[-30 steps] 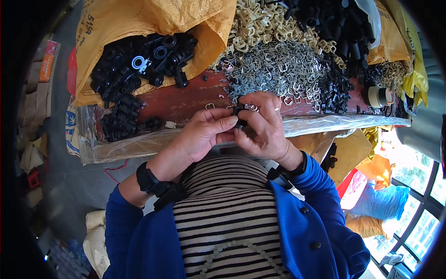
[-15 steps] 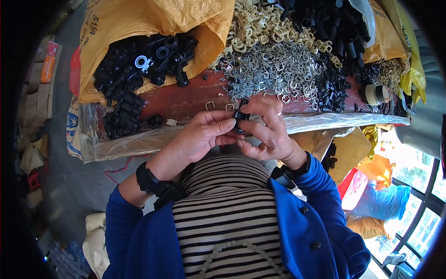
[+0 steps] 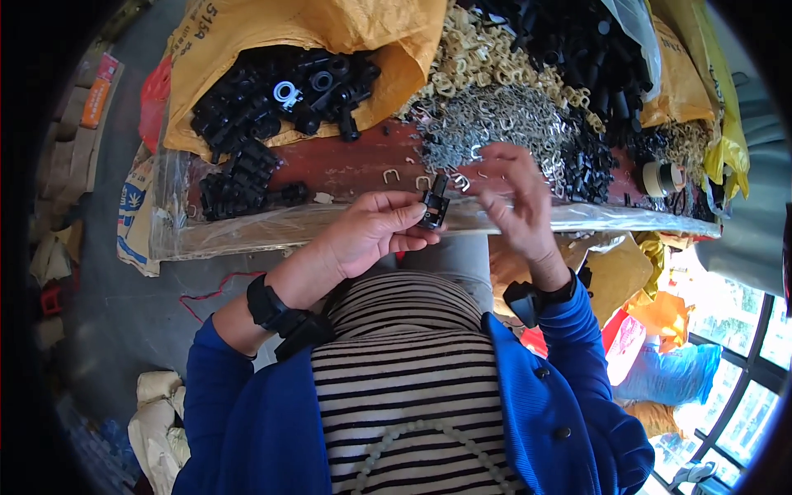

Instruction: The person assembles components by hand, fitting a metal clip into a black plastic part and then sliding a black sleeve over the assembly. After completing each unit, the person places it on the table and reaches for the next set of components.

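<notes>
the small black plastic part (image 3: 433, 208) sits pinched upright between the thumb and fingertips of the left hand (image 3: 371, 235), just above the bench's (image 3: 346, 169) near edge. a second ago both hands met around this part; now the right hand (image 3: 511, 198) has drawn off to the right and lifted, fingers bunched loosely, and whether it holds a clip i cannot tell. judging by that, one fitting step looks finished and the right hand is free to fetch another piece.

just beyond the right hand lies the heap of silvery metal clips (image 3: 503, 124), with a few stray clips (image 3: 392, 175) on the bare red bench between the hands and the heap. further out to the left, past the left hand, black plastic parts (image 3: 272, 99) spill from a yellow sack (image 3: 313, 33). a clear plastic sheet (image 3: 247, 227) covers the near bench edge, right under both hands. open room is scant: only the bare strip ahead of the left hand.
</notes>
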`<state>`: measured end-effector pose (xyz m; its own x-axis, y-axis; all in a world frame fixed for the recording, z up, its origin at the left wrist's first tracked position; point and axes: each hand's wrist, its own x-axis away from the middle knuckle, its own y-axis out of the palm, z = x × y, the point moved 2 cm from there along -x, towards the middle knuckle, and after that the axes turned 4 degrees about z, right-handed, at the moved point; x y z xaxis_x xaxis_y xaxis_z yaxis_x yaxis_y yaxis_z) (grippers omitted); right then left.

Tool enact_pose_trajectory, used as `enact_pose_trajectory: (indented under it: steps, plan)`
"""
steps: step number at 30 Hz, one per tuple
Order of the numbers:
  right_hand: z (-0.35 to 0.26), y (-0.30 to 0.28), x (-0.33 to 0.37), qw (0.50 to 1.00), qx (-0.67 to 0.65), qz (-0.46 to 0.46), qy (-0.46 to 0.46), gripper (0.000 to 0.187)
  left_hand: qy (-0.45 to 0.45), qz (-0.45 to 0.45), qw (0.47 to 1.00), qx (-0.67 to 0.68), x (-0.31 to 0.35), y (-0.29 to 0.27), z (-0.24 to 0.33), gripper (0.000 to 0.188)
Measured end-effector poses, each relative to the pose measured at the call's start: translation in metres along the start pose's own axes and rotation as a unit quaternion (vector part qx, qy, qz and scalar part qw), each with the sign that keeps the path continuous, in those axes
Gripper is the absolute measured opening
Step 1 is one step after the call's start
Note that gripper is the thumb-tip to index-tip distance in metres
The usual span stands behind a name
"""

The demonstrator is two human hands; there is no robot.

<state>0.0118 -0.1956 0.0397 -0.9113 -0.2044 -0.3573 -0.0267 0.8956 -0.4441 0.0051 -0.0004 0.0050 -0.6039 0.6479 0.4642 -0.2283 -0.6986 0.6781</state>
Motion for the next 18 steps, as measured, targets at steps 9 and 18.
enact_pose_trajectory:
  steps: [9,18]
  plan:
    - [0.083,-0.044,0.003,0.903,0.429,0.026,0.014,0.024,-0.029,-0.006,0.996,0.088,-0.034,-0.014,-0.007,0.019]
    - [0.082,-0.05,-0.013,0.93,0.356,0.084,-0.033,0.007,-0.017,0.039,0.998,0.05,-0.04,-0.01,0.008,0.02]
